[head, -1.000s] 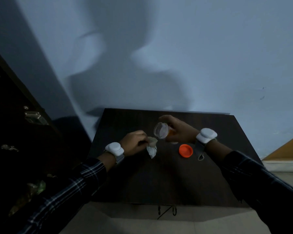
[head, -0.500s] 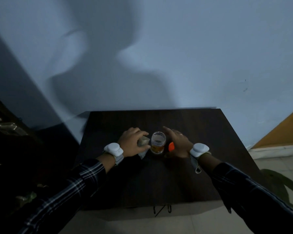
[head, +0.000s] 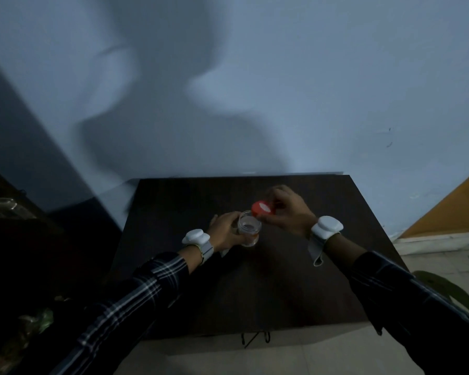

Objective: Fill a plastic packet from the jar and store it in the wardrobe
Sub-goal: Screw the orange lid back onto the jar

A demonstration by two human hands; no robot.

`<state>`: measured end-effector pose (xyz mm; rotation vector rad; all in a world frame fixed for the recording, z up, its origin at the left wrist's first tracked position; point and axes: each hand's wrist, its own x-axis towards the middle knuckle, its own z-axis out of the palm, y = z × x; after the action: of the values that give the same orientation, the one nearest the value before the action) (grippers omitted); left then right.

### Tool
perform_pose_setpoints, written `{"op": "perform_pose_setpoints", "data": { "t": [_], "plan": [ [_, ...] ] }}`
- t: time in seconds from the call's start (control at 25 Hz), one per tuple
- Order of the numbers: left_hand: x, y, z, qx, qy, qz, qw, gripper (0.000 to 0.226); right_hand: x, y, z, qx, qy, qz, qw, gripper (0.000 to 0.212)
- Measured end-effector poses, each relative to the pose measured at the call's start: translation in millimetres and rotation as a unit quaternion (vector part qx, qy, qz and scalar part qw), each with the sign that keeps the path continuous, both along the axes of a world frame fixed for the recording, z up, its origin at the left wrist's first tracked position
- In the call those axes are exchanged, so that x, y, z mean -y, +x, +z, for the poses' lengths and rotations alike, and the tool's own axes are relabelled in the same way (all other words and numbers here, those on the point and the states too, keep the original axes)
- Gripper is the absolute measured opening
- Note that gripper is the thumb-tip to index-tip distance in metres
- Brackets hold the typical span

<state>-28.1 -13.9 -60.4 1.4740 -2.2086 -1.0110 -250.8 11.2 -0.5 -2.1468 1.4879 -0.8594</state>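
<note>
My right hand (head: 287,212) has come up off the table since half a second ago, and the orange lid (head: 263,207) has come up with it; back then my palm lay flat over it beside the jar. My left hand (head: 225,232) has swung in too, leaving its spot off to the left and wrapping round the jar (head: 249,230).

So here we are: the lid is pinched at its rim between my right thumb and fingertips, tilted so its pale inner face looks back at me, a flat round disc of smooth plastic. It hangs just above and to the right of the jar's open mouth, very close to the rim; I can't tell if it touches.

The jar stands upright on the dark table (head: 322,280), clear and cylindrical, with a little amber at the bottom. My left fingers curl snugly about its left side, closed on it.

A scrap of pale crinkled plastic, the packet (head: 224,252), peeks out beneath my left palm on the near side; whether I'm gripping it or it simply lies there, I can't say.

Matte, dark wood grain runs across the table top. White rounded bands sit on both wrists, checked sleeves behind them. The wardrobe (head: 16,253) is a dark mass on the left.
</note>
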Motion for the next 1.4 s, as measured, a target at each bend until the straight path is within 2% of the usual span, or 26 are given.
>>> {"op": "perform_pose_setpoints", "data": {
  "t": [0.08, 0.2, 0.36, 0.4, 0.48, 0.56, 0.6, 0.76, 0.84, 0.92, 1.0, 1.12, 1.28, 1.4],
  "plan": [
    [-1, -1, 2, -0.027, 0.039, -0.006, 0.999, 0.066, -6, 13, 6, -0.113, 0.021, 0.113, 0.987, 0.028],
    [-3, 1, 3, -0.094, 0.117, -0.004, 0.989, 0.069, 3, 25, 11, -0.21, 0.016, 0.163, 0.964, 0.037],
    [-2, -4, 1, -0.045, 0.092, 0.008, 0.995, 0.064, 18, 39, 33, -0.342, 0.059, 0.231, 0.909, 0.053],
    [-1, -5, 0, -0.036, 0.086, 0.01, 0.996, 0.064, 19, 44, 34, -0.377, 0.065, 0.232, 0.894, 0.052],
    [-2, -5, -2, -0.037, 0.084, 0.006, 0.996, 0.066, 18, 55, 34, -0.442, 0.059, 0.16, 0.881, 0.044],
    [-2, -4, -2, -0.025, 0.067, -0.005, 0.997, 0.067, 18, 60, 38, -0.492, 0.061, 0.055, 0.867, 0.058],
    [-2, -5, -2, -0.018, 0.056, -0.007, 0.998, 0.068, 18, 59, 41, -0.502, 0.061, 0.039, 0.862, 0.063],
    [-2, -6, 1, 0.001, 0.049, -0.008, 0.999, 0.075, 22, 57, 50, -0.51, 0.101, 0.136, 0.844, 0.051],
    [-2, -5, 1, -0.004, 0.045, -0.009, 0.999, 0.074, 22, 61, 50, -0.535, 0.079, 0.097, 0.836, 0.044],
    [-2, -5, 1, 0.004, 0.031, -0.011, 0.999, 0.076, 24, 62, 42, -0.522, 0.093, 0.101, 0.842, 0.05],
    [-2, -6, 1, 0.006, 0.033, -0.007, 0.999, 0.076, 23, 60, 42, -0.53, 0.101, 0.091, 0.837, 0.046],
    [-2, -6, 1, 0.01, 0.023, -0.009, 1.0, 0.076, 23, 59, 43, -0.502, 0.096, 0.096, 0.854, 0.052],
    [-3, -8, 3, 0.021, 0.022, -0.009, 0.999, 0.077, 20, 61, 45, -0.527, 0.083, 0.048, 0.844, 0.054],
    [-1, -8, 1, 0.037, 0.016, -0.019, 0.999, 0.078, 17, 63, 43, -0.508, 0.109, 0.097, 0.849, 0.046]
  ]
}}
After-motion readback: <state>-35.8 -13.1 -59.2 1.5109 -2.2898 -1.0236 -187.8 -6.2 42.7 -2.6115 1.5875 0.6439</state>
